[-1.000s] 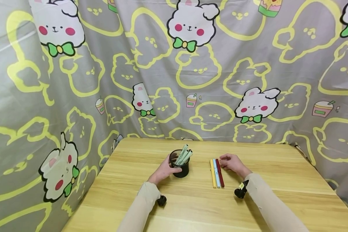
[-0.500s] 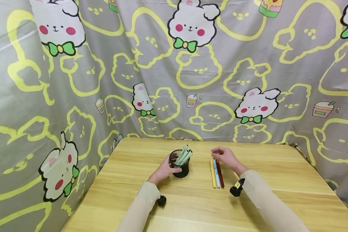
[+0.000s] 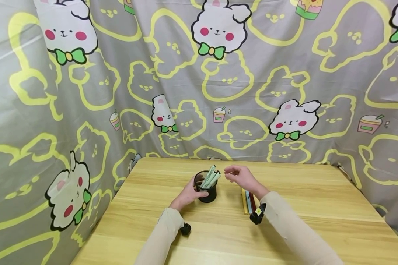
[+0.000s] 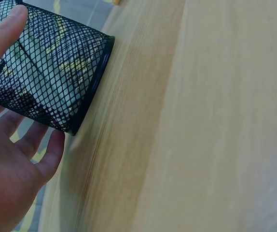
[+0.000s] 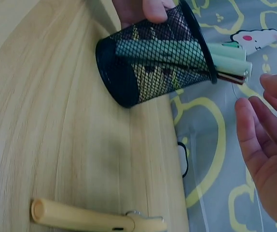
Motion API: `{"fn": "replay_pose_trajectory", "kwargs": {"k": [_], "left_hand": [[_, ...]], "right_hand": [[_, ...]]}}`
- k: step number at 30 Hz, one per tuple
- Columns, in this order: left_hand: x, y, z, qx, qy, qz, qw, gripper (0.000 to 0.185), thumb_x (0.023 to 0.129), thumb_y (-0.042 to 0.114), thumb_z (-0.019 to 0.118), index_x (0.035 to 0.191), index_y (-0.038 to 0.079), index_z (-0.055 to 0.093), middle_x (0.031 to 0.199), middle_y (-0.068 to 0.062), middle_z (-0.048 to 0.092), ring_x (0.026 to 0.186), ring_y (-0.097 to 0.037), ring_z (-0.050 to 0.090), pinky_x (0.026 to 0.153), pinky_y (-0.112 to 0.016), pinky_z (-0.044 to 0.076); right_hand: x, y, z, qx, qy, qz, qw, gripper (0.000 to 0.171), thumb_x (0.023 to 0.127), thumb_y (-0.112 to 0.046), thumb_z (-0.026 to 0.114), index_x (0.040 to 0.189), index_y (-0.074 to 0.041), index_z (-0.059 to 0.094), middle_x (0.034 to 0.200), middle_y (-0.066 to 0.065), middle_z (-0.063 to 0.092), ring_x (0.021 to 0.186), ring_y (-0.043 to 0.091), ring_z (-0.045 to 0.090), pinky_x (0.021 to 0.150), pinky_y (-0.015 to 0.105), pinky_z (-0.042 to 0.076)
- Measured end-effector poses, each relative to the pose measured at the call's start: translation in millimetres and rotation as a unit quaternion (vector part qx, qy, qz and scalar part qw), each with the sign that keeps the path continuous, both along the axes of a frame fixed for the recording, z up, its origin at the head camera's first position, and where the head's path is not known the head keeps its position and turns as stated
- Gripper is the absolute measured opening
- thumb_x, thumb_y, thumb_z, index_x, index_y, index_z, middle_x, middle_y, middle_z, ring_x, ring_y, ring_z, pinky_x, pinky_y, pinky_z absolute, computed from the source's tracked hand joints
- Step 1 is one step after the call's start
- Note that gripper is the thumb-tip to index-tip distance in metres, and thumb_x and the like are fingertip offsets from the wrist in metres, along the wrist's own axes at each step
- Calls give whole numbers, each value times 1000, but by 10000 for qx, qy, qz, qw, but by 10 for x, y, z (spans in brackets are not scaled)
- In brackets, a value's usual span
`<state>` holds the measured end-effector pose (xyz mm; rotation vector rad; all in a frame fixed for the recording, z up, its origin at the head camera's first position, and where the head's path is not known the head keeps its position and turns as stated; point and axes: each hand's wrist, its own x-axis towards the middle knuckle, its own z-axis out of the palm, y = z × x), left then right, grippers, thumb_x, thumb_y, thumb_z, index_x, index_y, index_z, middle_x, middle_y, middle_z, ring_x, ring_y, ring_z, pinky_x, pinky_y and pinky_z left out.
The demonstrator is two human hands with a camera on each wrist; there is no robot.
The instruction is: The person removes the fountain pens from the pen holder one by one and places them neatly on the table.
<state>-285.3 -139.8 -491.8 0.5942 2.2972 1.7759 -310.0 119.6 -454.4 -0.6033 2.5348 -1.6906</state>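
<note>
I'm holding the black mesh pen cup [image 3: 206,191] at the centre of the head view, my left hand [image 3: 188,194] wrapped round its left wall, thumb and fingers curled against the mesh and steadying it on the wooden table [image 3: 318,206]. My right hand [image 3: 240,176] is hovering just right of the cup's rim, fingers loosely spread and holding nothing, fingertips [image 5: 254,108] pointing toward the pale green pens [image 3: 211,176] that are sticking out of the top. Lower right of that hand, three pens [image 3: 248,200] are lying side by side on the wood, partly hidden by my sleeve; the yellow pen [image 5: 95,220] is showing at the bottom of the right wrist view. The risk I'm judging: those green pens are leaning right, so a careless brush from my open fingers could tip the light cup or flick a pen out, and my forearm could sweep the loose three off line.
</note>
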Motion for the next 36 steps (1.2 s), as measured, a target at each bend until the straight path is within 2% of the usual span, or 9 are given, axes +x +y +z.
{"fn": "replay_pose_trajectory", "kwargs": {"k": [3,8,10,17,20,24,28,31,36], "left_hand": [[-4,5,-3,14,17,37,10000,76,83,5,72,144,-5,27,139,-22,40,125,-38,40,100,-49,34],[-11,3,-11,32,15,1,10000,75,83,5,72,143,-5,28,139,-21,41,124,-38,40,100,-49,34],[-15,2,-14,32,43,-26,10000,75,83,5,72,143,-6,28,139,-21,40,124,-38,41,100,-49,34],[-2,-5,-8,9,59,-56,10000,75,83,5,71,143,-6,27,139,-22,40,124,-37,41,100,-49,34],[-1,-5,-3,11,61,-44,10000,76,83,6,72,143,-6,27,139,-22,40,125,-37,40,101,-50,33],[-2,-3,-9,-3,67,0,10000,77,83,8,73,143,-6,27,139,-22,40,125,-36,40,101,-50,33],[0,-5,-23,-29,76,10,10000,78,83,6,73,143,-6,26,139,-22,40,126,-36,40,101,-49,33],[1,-5,-26,-3,79,9,10000,77,82,6,73,143,-6,26,139,-22,41,125,-36,40,101,-49,33],[5,-10,-12,15,38,-8,10000,78,82,8,73,144,-5,27,139,-22,40,126,-36,39,101,-49,33]], "right_hand": [[72,-61,99,-10,128,101,9999,22,90,-8,65,109,2,65,99,12,67,87,31,63,70,35,53],[72,-129,76,-83,222,109,9997,21,89,-7,65,107,3,66,100,20,67,81,24,64,69,33,52],[7,-135,-22,-112,229,57,9997,19,89,-9,66,106,0,67,98,18,67,78,18,64,69,35,53],[15,-170,-41,-133,260,139,9995,18,89,-8,66,105,0,68,94,11,68,80,20,64,72,47,52],[12,-182,-49,-155,256,123,9995,17,89,-9,66,104,-1,68,93,9,69,79,21,64,71,43,52],[14,-196,-58,-148,329,239,9991,20,88,-9,67,105,1,67,93,12,68,78,24,63,66,35,53],[36,-215,-61,-188,329,332,9987,22,88,-9,68,106,3,66,93,16,66,80,28,62,66,39,53],[54,-234,-60,-104,328,320,9989,23,87,-10,68,107,1,66,93,13,67,81,25,62,68,43,52],[65,-258,-65,47,321,284,9991,22,86,-13,70,106,-4,67,92,5,67,81,18,61,69,35,52]]}}
